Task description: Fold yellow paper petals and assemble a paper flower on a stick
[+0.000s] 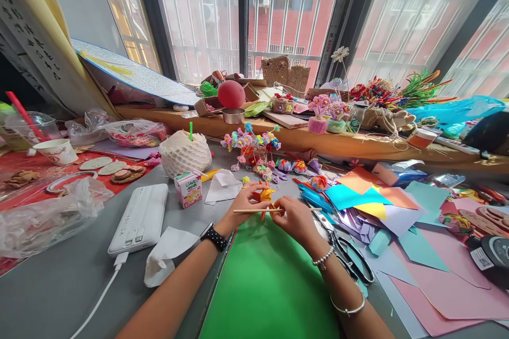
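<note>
Over the far end of a green mat (274,280), my two hands are close together. My left hand (243,204) has its fingers closed around a small orange and yellow folded-paper piece (266,194). Pinched in my right hand (296,218) is a thin wooden stick (251,211), which runs level across in front of both hands. The right fingertips also touch or nearly touch the lower edge of the paper piece; exactly which I cannot tell. Beside my right wrist lie black-handled scissors (350,257).
Coloured paper sheets (441,275) spread on the right. At left are a white power bank (139,217) with its cable, a crumpled tissue (169,257), a small pink carton (188,189) and a netted coconut (185,154). Flower crafts (254,148) stand behind my hands, below the windowsill.
</note>
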Demonstrator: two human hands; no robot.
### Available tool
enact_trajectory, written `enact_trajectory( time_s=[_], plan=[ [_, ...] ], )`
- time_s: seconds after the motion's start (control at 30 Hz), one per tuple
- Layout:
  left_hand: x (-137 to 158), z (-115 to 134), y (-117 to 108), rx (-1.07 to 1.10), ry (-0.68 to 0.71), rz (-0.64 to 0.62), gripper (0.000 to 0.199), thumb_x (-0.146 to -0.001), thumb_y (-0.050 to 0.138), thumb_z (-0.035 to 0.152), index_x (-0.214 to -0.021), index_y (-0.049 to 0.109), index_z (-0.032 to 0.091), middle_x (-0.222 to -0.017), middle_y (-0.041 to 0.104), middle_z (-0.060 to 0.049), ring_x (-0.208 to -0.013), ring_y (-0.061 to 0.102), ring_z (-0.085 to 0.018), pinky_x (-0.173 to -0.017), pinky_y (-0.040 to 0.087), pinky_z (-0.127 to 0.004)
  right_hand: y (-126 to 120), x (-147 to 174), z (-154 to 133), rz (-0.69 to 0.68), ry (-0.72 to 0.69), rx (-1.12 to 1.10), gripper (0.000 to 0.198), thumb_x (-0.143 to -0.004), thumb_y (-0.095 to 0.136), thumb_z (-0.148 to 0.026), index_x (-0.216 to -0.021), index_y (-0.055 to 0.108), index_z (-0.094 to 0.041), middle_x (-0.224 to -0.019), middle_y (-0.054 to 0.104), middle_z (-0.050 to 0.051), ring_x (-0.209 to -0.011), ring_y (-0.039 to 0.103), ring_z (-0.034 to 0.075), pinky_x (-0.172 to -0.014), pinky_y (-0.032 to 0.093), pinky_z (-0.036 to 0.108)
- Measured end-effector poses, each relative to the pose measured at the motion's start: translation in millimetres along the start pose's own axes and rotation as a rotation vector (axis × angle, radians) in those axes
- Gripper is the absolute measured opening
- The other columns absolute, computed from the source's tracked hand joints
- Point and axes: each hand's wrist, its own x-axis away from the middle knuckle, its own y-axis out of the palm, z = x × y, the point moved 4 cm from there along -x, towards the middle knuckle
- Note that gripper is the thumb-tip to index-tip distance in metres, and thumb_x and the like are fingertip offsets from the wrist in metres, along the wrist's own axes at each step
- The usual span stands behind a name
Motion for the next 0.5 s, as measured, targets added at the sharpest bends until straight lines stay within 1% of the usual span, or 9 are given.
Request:
enact_trajectory(
  time_s=[0.13, 0.23, 0.3, 0.4, 0.5],
  plan=[
    [0, -1, 1, -0.018, 0.020, -0.021, 0.034, -0.061, 0.063, 0.022, -0.094, 0.055, 0.015, -0.106, 0.042, -0.007, -0.086, 0.053, -0.015, -0.075, 0.048, -0.030, 0, 0, 0, -0.005, 0.011, 0.020, 0.009, -0.070, 0.046, -0.019, -0.067, 0.054, -0.018, -0.067, 0.056, 0.001, -0.058, 0.048, 0.011, -0.050, 0.026, 0.020],
    [1, -1, 2, -0.047, 0.010, -0.012, 0.036, -0.063, 0.062, 0.025, -0.096, 0.052, 0.017, -0.106, 0.041, -0.007, -0.084, 0.053, -0.015, -0.071, 0.050, -0.030, 0, -1, 0, -0.006, 0.022, 0.028, 0.008, -0.070, 0.047, -0.020, -0.067, 0.055, -0.018, -0.067, 0.057, 0.001, -0.058, 0.048, 0.011, -0.050, 0.026, 0.020],
    [3, 0, 3, -0.036, 0.002, 0.009, 0.040, -0.064, 0.061, 0.028, -0.102, 0.048, 0.018, -0.108, 0.040, -0.007, -0.083, 0.054, -0.015, -0.067, 0.051, -0.030, -1, -1, 1, 0.000, 0.046, 0.019, 0.007, -0.069, 0.049, -0.020, -0.067, 0.055, -0.018, -0.067, 0.057, 0.001, -0.058, 0.049, 0.012, -0.051, 0.027, 0.021],
    [6, 4, 4, 0.023, 0.010, 0.032, 0.053, -0.067, 0.059, 0.033, -0.113, 0.036, 0.022, -0.114, 0.035, -0.009, -0.086, 0.054, -0.017, -0.066, 0.051, -0.030, -4, -1, 5, 0.029, 0.119, -0.025, 0.007, -0.068, 0.050, -0.019, -0.066, 0.055, -0.017, -0.067, 0.058, 0.002, -0.060, 0.050, 0.013, -0.052, 0.028, 0.021],
    [7, 8, 3, -0.016, 0.074, 0.064, 0.063, -0.065, 0.062, 0.034, -0.117, 0.030, 0.023, -0.118, 0.031, -0.010, -0.093, 0.052, -0.018, -0.074, 0.049, -0.032, -9, -1, 12, 0.097, 0.220, -0.133, 0.010, -0.069, 0.049, -0.022, -0.067, 0.057, -0.017, -0.065, 0.059, 0.002, -0.059, 0.050, 0.014, -0.051, 0.028, 0.021]
  ],
)
